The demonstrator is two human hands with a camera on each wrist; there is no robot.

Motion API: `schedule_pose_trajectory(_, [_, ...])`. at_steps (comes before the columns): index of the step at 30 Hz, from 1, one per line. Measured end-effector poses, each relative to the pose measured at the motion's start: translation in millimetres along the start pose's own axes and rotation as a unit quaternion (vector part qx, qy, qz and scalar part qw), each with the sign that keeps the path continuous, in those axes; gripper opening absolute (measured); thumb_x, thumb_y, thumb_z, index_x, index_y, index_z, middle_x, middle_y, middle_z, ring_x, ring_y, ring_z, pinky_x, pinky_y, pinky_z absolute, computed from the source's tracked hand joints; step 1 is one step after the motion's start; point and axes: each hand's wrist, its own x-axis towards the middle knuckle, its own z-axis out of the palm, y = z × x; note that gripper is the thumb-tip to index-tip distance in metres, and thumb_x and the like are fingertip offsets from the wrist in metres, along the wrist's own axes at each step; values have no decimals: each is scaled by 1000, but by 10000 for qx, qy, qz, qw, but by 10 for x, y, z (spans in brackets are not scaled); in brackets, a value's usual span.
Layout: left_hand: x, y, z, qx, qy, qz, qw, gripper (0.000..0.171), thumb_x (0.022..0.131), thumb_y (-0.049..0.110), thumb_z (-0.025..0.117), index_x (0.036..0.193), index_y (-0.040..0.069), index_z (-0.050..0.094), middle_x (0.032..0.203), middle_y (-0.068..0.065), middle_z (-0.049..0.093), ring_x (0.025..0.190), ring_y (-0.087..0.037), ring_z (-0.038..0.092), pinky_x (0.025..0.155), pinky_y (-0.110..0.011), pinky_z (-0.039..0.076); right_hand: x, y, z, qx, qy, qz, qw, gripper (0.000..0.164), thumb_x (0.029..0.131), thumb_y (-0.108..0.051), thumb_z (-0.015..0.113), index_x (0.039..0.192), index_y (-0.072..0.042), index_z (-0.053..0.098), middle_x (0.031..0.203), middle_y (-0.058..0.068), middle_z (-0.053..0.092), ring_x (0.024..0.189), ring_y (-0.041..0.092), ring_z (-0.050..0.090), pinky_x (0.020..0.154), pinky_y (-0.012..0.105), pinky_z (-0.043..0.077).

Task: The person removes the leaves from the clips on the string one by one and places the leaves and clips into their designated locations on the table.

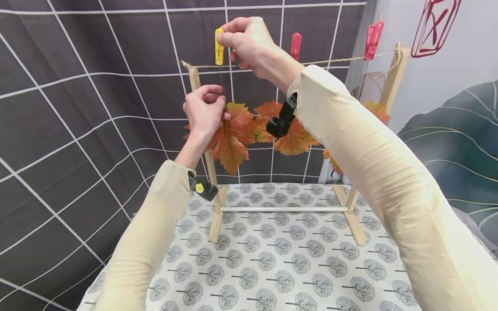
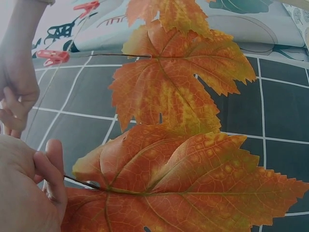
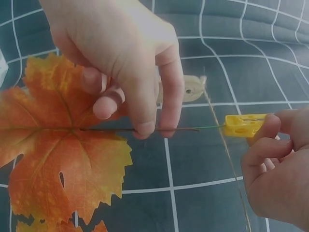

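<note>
My right hand (image 1: pixel 253 45) pinches a yellow clothespin (image 1: pixel 219 46) by its upper end, at the left part of a twine line (image 1: pixel 323 61). Below it, my left hand (image 1: pixel 205 108) pinches the thin dark stem (image 3: pixel 178 129) of an orange artificial maple leaf (image 1: pixel 232 138). In the right wrist view, a fine green end of that stem reaches across the twine to the clothespin's tip. The leaf hangs under my left hand, tip downward. Beside it, another orange leaf (image 2: pixel 169 77) hangs by its stem from a pink clothespin (image 2: pixel 53 57).
Wooden posts (image 1: pixel 394 82) hold the twine at both ends, joined low by a white rod (image 1: pixel 284 209). A second pink clothespin (image 1: pixel 373 41) grips the line near the right post, with a leaf (image 1: pixel 376 110) below it. A tree-print cloth (image 1: pixel 268 259) covers the table; a dark grid-patterned curtain (image 1: pixel 97 99) hangs behind.
</note>
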Motion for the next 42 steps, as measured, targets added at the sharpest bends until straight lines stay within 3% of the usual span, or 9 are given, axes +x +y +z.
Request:
schedule_pose_trajectory(27, [-87,-36,-54,18,-18,151,9999,18,94,7,66,110,6,74,92,-12,71,54,-15,66,51,-21,54,-94,-5,-84,388,0,-110,9992,23,97,-14,66,119,-10,65,112,2,56,61,15,49,42,20,30])
schedule_pose_trajectory(42, [-171,-99,-121,148,-103,255,9995,18,93,5,66,108,5,74,89,-12,72,49,-12,64,46,-19,51,-136,50,-80,731,-69,-90,9973,22,96,-11,67,118,-8,64,106,2,55,57,14,46,42,20,27])
